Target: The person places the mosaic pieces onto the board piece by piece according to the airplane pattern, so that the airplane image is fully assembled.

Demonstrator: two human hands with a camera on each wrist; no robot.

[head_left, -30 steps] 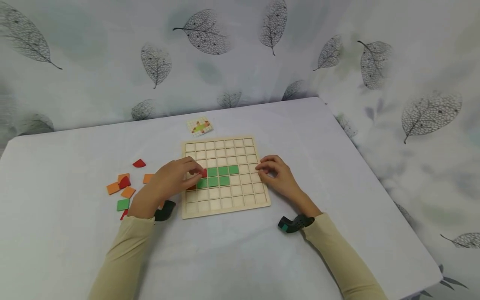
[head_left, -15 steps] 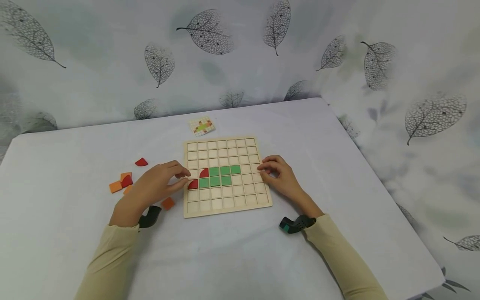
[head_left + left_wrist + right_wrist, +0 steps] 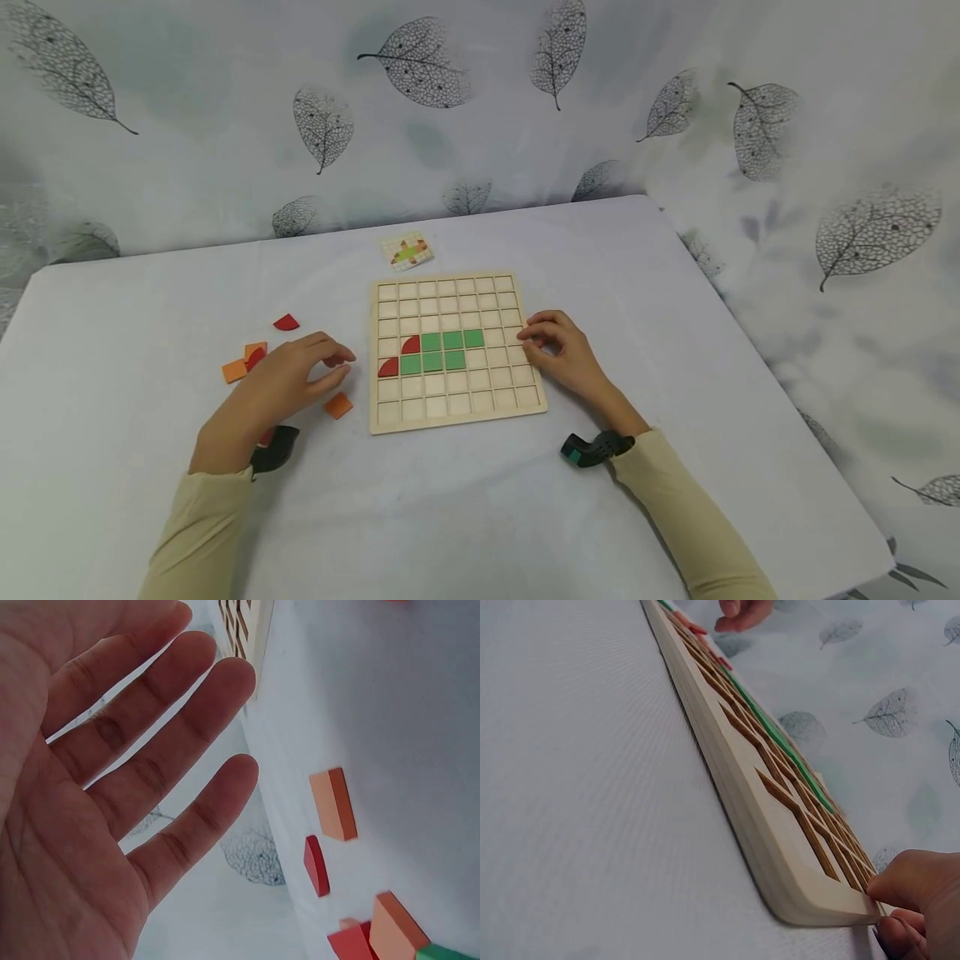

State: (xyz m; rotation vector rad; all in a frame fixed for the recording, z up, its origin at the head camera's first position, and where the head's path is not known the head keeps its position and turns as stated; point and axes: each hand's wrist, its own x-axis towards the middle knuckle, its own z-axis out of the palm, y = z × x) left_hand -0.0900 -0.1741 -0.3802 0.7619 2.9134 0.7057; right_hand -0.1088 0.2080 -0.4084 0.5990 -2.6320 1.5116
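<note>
My left hand [image 3: 281, 383] hovers left of the board, fingers spread and holding nothing; the left wrist view shows its bare palm. Near its fingertips lies an orange square tile [image 3: 338, 406]. The wooden grid board [image 3: 450, 406] carries two rows of green square tiles [image 3: 432, 361]. At their left end sit two red quarter-circle pieces [image 3: 388, 367], stepped diagonally. My right hand [image 3: 562, 350] pinches the board's right edge. Its thumb [image 3: 907, 881] rests on the rim, with fingers against the side in the right wrist view.
A small pattern card [image 3: 407, 251] lies behind the board. Several loose pieces, including an orange tile [image 3: 234, 371], lie left of and partly under my left hand. A separate red quarter-circle [image 3: 287, 322] lies behind that hand. A leaf-print cloth [image 3: 480, 100] hangs beyond the table.
My left hand has left the red quarter-circle pieces on the board and moved left over the table, uncovering both pieces and the orange tile. The right hand stays at the board's edge.
</note>
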